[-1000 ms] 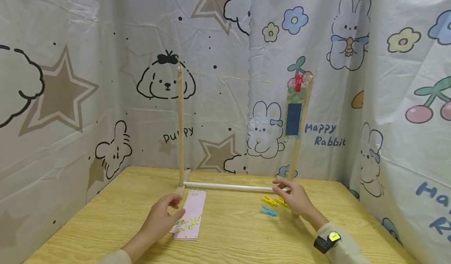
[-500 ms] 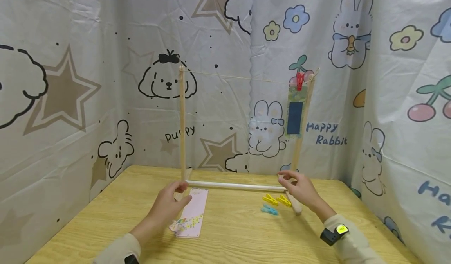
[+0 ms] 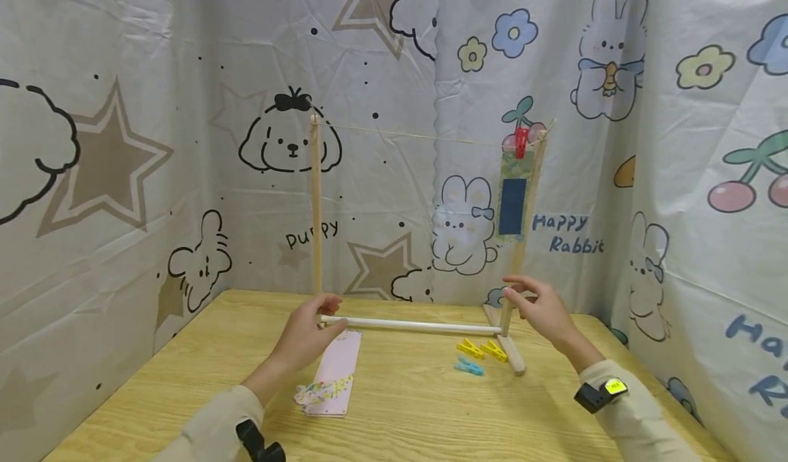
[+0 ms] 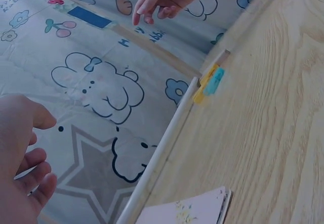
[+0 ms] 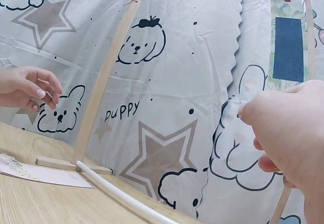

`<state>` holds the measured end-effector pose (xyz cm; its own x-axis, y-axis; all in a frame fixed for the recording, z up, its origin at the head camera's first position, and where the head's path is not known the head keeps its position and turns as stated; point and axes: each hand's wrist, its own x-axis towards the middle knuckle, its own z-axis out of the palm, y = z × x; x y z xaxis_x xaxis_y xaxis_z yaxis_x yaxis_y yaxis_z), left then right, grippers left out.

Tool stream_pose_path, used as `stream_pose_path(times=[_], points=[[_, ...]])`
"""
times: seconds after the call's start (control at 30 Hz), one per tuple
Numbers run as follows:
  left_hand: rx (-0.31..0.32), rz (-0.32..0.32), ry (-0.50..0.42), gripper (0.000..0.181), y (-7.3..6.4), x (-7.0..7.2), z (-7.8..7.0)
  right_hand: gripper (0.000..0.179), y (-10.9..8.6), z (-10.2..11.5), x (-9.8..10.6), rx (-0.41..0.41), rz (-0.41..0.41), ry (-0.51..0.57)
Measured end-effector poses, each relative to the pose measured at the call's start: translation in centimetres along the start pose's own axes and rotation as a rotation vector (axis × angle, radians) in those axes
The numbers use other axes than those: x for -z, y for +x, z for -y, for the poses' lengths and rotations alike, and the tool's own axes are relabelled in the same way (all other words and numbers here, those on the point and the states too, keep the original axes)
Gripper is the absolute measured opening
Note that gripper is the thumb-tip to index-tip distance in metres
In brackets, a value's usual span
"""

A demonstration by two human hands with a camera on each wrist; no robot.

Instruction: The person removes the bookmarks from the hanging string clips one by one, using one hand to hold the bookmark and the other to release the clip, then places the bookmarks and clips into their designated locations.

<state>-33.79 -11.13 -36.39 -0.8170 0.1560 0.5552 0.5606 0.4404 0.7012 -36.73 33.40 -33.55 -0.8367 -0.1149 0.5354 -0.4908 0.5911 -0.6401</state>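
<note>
My left hand [image 3: 308, 332], fingers loosely bent, hovers empty before the foot of the left wooden post [image 3: 317, 209]; the right wrist view shows a gap between them. Near the lower right post [image 3: 517, 263], my right hand [image 3: 544, 311] is raised with nothing in its fingers. A red clothespin [image 3: 521, 142] holds a green patterned card [image 3: 512, 205] with a dark blue rectangle on the string [image 3: 412, 134] between the posts. Pink flowered cards [image 3: 338, 373] lie stacked below my left hand. Two yellow clothespins [image 3: 470, 349] and a blue clothespin [image 3: 469, 366] lie on the table.
A white rod [image 3: 412, 325] joins the posts low down. The right post's wooden foot [image 3: 514, 356] points toward me, just right of the clothespins. Behind the wooden table [image 3: 406, 400] hangs a printed curtain [image 3: 382, 195].
My left hand has moved up and away from the pink cards toward the left post. My right hand has risen to the right, uncovering the yellow clothespins and the right foot.
</note>
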Motion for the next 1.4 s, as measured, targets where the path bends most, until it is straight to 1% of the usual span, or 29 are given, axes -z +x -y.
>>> stream_pose_path(times=[0.17, 0.23, 0.33, 0.43, 0.5, 0.63, 0.83, 1.03, 1.17, 1.3, 1.4], points=[[-0.014, -0.006, -0.002, 0.034, 0.7, 0.0, -0.6, 0.036, 0.4, 0.5, 0.8, 0.010, -0.028, -0.017], [-0.019, -0.008, -0.003, 0.034, 1.1, -0.1, -0.8, 0.036, 0.6, 0.8, 1.0, 0.017, -0.029, -0.046], [-0.028, -0.013, -0.023, 0.035, 1.7, -0.3, -1.2, 0.034, 0.7, 1.2, 1.3, 0.055, -0.022, -0.096], [-0.032, -0.007, -0.048, 0.037, 2.3, -0.9, -1.6, 0.033, 0.9, 1.5, 1.6, 0.089, -0.022, -0.129], [-0.031, 0.000, -0.064, 0.038, 2.6, -1.3, -1.9, 0.033, 1.1, 1.8, 1.9, 0.098, -0.027, -0.126], [-0.025, 0.011, -0.086, 0.039, 3.0, -1.8, -2.5, 0.035, 1.6, 2.3, 2.5, 0.091, -0.042, -0.115], [-0.020, -0.003, -0.105, 0.037, 3.8, -2.0, -2.8, 0.036, 2.1, 3.3, 3.4, 0.106, -0.073, -0.062], [-0.031, 0.011, -0.108, 0.038, 4.7, -2.1, -3.5, 0.036, 2.9, 4.2, 4.3, 0.140, -0.096, -0.040], [-0.053, 0.013, -0.120, 0.038, 5.4, -2.5, -4.2, 0.036, 3.5, 4.7, 5.0, 0.163, -0.125, -0.048], [-0.040, 0.037, -0.146, 0.039, 5.9, -3.0, -4.8, 0.038, 4.0, 5.5, 5.5, 0.163, -0.136, -0.057], [-0.034, 0.047, -0.148, 0.039, 6.1, -3.3, -5.0, 0.040, 4.5, 6.0, 5.7, 0.162, -0.131, -0.081]])
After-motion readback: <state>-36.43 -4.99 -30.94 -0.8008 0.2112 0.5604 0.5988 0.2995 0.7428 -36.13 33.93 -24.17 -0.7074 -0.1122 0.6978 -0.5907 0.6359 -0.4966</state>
